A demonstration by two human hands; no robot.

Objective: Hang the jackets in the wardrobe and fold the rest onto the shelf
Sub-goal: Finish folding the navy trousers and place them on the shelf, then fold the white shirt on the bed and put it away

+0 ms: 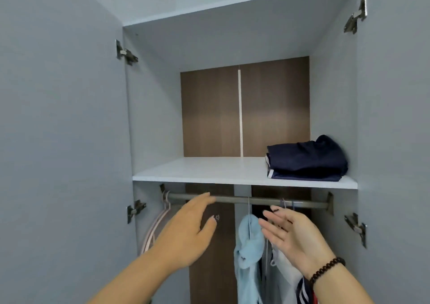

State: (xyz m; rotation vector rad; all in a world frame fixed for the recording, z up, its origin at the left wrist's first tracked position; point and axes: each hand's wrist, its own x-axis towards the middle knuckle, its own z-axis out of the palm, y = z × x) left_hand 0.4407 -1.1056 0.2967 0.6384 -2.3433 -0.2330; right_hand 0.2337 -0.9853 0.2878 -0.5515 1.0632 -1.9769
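The open wardrobe has a white shelf (209, 171) above a grey hanging rail (232, 199). Folded navy clothes (307, 159) lie stacked at the shelf's right end. A light blue jacket (246, 245) hangs on the rail near the middle, with a white and navy garment (286, 271) hanging to its right. My left hand (188, 231) is raised in front of the rail with fingers straight, holding nothing. My right hand (293, 236), with a bead bracelet at the wrist, is spread open just in front of the hanging clothes.
Empty pink hangers (156, 224) hang at the rail's left end. Both grey doors (58, 140) stand open at the sides, with metal hinges (356, 14) on the frame. The back panel is brown wood.
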